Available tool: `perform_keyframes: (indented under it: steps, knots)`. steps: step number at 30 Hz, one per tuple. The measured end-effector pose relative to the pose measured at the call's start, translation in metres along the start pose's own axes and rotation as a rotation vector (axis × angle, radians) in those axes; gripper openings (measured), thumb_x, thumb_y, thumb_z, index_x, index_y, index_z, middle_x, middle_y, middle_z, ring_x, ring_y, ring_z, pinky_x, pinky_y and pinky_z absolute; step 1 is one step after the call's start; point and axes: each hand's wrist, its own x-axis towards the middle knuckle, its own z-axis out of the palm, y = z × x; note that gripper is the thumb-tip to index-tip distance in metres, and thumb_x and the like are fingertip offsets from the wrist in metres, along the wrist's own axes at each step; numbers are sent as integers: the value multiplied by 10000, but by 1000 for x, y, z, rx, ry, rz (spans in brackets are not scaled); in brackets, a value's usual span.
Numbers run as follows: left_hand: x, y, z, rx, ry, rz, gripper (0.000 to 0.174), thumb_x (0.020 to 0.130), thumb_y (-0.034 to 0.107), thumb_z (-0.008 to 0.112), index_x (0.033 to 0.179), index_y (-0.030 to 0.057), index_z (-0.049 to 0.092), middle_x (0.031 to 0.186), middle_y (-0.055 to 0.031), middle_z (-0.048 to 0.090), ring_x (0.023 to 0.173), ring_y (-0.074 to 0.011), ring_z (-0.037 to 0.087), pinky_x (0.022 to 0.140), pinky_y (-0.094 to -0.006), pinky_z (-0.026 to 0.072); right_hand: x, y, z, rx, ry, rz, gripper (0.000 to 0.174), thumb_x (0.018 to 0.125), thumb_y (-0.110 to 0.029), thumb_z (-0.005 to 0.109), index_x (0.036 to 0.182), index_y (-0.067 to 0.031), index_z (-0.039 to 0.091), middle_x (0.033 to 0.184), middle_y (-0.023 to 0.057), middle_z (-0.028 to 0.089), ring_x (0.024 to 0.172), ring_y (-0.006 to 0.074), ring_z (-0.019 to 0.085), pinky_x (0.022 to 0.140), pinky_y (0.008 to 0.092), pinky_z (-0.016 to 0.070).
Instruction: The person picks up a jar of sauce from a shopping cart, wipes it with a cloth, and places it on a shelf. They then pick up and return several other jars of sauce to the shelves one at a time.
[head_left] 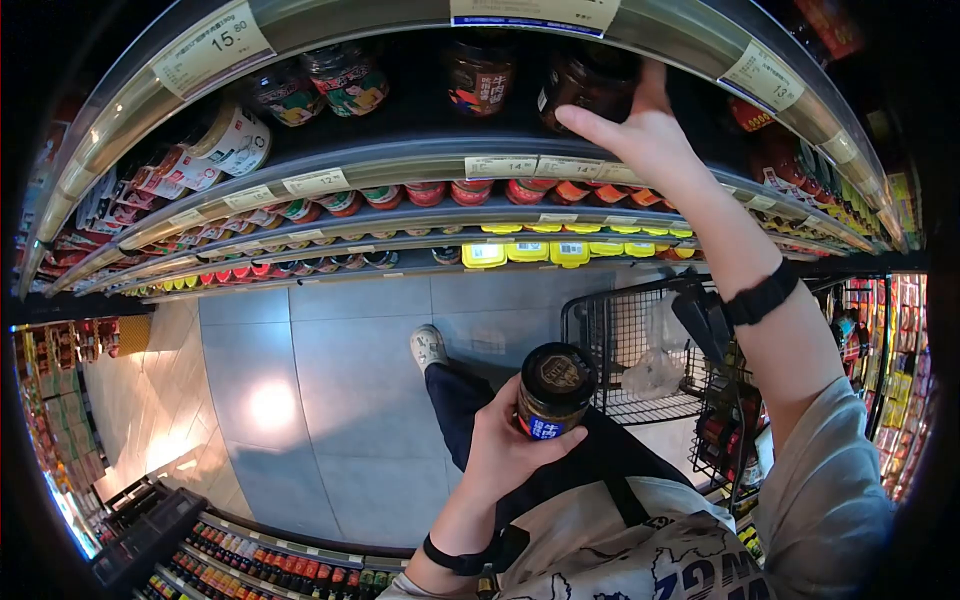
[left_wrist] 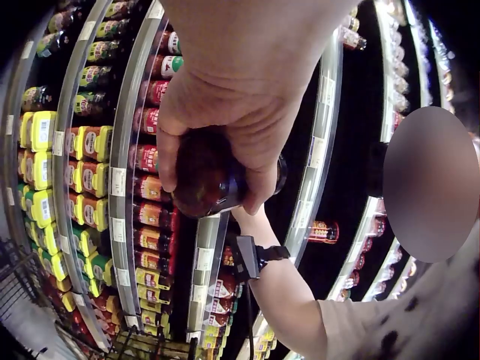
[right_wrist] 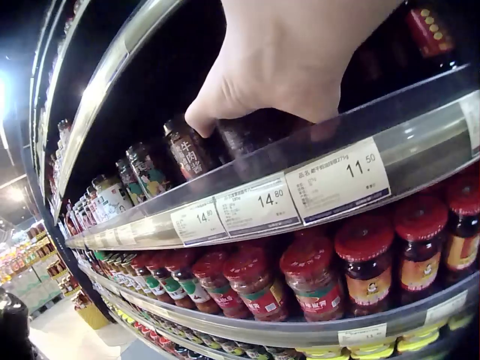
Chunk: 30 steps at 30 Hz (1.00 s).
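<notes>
In the head view my left hand (head_left: 490, 450) holds a sauce jar (head_left: 557, 385) upright in front of my body. It has a black lid and a blue-and-white label; fingers and thumb curl round its sides. My right hand (head_left: 648, 140) reaches into the upper shelf and grips a dark jar (head_left: 588, 85), thumb on one side and fingers on the other. The right wrist view shows that hand over the jar (right_wrist: 251, 133), low behind the shelf's clear front lip. A similar brown-labelled jar (head_left: 480, 80) stands to its left.
Price tags (right_wrist: 337, 180) line the shelf edge (right_wrist: 142, 232). Below are rows of red-lidded jars (right_wrist: 306, 262) and yellow-lidded tubs (head_left: 570, 255). A black wire cart (head_left: 640, 400) with a plastic bag stands at my right. More shelves (head_left: 280, 555) are behind me.
</notes>
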Motion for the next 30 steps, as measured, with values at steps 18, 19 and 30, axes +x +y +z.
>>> perform_keyframes:
  steps: [18,19,30]
  knots:
    - [-11,1,-18,-21,60,30,552,700,79,831,1170,-27,560,1042,-51,656,947,-99,595,883,-264,478,47,-76,44,-506,65,-298,561,895,-456,588,1299,-75,508,1158,185,630,902,193,662,815,359,523]
    - [-12,2,-20,-11,69,31,553,700,77,831,1171,-26,560,1046,-52,654,949,-100,595,885,-265,478,48,-78,46,-330,68,-171,554,898,-430,597,1293,-53,503,1097,180,655,808,176,678,722,364,554]
    - [-10,9,-24,-79,46,23,577,704,29,822,1198,-38,533,1073,-56,644,968,-104,587,896,-271,473,45,-60,-3,-569,-64,-275,588,822,-394,688,1307,-114,510,1152,204,622,1091,314,592,950,435,449]
